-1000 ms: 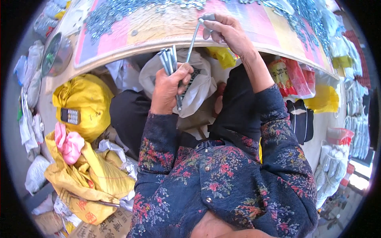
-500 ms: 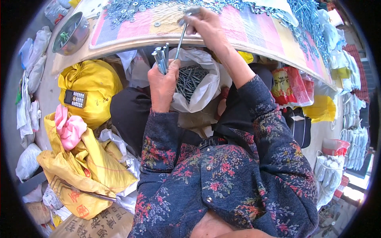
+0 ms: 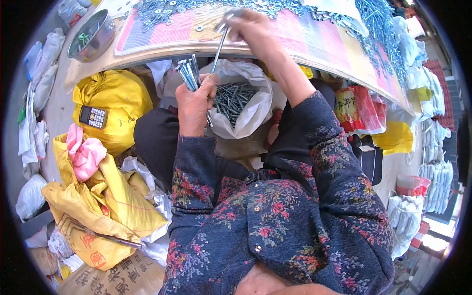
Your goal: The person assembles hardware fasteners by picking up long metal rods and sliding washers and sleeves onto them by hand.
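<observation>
In my left hand is a bundle of long silvery bolts, their flat heads up, tilted leftward. Another long bolt stands apart from the bundle, its lower end at my left thumb and its upper end at my right fingers. My right hand is bent over that upper end above the table edge, its fingers drawn together. Motion blur hides what small grey pieces lie in them. Below the hands, a white sack stands open with many dark bolts inside.
On the striped table lie heaps of washers and, at right, piled bolts. A metal bowl sits at the left end. Yellow bags with a phone flank my left leg; red packages are at right.
My left hand has shifted a little left and down, and its bundle leans further left. My right hand stays by the single bolt's top, which now slants more.
</observation>
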Available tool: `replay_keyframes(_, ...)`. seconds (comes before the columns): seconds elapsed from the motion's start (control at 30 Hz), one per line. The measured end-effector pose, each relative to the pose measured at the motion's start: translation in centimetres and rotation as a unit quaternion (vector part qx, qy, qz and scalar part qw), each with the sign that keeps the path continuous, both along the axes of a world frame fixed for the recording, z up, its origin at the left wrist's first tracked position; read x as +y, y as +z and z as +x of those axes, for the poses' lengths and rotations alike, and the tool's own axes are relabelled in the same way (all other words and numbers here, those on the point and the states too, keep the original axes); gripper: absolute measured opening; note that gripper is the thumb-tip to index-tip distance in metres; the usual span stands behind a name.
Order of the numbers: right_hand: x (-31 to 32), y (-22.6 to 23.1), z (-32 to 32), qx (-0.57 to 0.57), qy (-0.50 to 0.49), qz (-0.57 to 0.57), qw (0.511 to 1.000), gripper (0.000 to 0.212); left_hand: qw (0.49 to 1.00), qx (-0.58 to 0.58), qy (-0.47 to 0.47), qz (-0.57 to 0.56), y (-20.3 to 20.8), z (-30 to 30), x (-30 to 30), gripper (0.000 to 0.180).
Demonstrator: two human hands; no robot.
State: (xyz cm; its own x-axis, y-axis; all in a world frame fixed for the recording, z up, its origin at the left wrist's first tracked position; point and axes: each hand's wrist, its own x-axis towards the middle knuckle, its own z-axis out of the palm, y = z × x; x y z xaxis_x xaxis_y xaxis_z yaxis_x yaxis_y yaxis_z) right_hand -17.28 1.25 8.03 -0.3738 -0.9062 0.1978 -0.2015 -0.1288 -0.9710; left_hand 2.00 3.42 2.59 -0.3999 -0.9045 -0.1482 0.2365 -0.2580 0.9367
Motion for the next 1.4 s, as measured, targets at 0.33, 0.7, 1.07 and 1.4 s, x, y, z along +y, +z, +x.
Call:
replay_keyframes(0.33, 2.0, -2.2, 2.4, -0.084, 0.211, 0.11, 0.968, 0.024, 0.999, 0.036, -0.009, 0.021, 0.2, 0.1, -1.1, 0.018)
replay_keyframes(0.7, 2.7, -1.1, 4.3, 0.061, 0.191, 0.11, 0.973, 0.031, 0.919, 0.309, -0.082, 0.23, -0.9, 1.9, -1.2, 0.026)
replay_keyframes(1.07, -8.9, -5.4, 0.4, 0.556, -0.068, -0.018, 0.828, 0.025, 0.986, 0.131, 0.003, 0.105, 0.0, 0.3, -2.0, 0.023)
replay_keyframes(1.4, -0.7, -2.9, -0.2, -0.405, 0.064, 0.045, 0.911, 0.016, 0.988, 0.054, -0.11, 0.098, -0.2, -1.8, -0.4, 0.028)
